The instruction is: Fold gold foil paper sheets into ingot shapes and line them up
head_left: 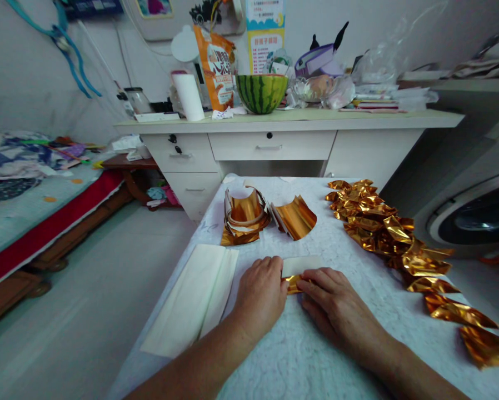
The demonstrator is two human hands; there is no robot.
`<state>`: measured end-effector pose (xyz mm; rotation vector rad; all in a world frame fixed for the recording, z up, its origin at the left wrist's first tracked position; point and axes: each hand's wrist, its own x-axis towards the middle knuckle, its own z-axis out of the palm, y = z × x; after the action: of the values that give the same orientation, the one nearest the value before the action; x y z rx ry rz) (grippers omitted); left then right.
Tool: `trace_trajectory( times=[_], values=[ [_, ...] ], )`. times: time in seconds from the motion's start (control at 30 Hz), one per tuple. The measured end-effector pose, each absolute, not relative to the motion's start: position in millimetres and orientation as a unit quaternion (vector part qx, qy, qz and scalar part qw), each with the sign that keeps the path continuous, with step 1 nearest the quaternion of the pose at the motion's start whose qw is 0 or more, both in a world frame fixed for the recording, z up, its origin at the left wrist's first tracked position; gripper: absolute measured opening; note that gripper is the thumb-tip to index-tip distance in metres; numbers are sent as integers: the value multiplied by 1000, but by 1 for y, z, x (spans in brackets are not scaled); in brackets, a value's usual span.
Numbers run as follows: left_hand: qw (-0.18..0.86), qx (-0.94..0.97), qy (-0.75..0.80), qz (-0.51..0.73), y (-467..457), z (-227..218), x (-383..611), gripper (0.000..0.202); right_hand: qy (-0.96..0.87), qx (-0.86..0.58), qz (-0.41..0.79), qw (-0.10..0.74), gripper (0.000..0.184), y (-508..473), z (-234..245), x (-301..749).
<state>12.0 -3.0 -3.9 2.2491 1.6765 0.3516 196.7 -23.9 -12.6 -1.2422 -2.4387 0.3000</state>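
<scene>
Both my hands rest on the white table [274,361] and press on one small sheet of gold foil paper [299,269], white side up, with a gold edge showing between them. My left hand [261,291] has its fingers curled down on the sheet's left end. My right hand [330,303] pinches the fold from the right. Behind them lie two curled stacks of gold sheets [245,216] [295,216].
A long row of folded gold pieces [391,233] runs down the table's right side. A stack of pale paper [195,297] lies at the left. Beyond stand a desk [274,147] with half a watermelon [262,91], a bed [33,205] left, a washing machine [474,216] right.
</scene>
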Motion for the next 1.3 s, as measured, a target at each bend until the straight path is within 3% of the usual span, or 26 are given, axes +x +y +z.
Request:
trace_trajectory(
  times=[1.3],
  values=[
    [166,787,579,130,-1,-10,10,3,-844,-461,109,253,20,-16,-22,193]
  ],
)
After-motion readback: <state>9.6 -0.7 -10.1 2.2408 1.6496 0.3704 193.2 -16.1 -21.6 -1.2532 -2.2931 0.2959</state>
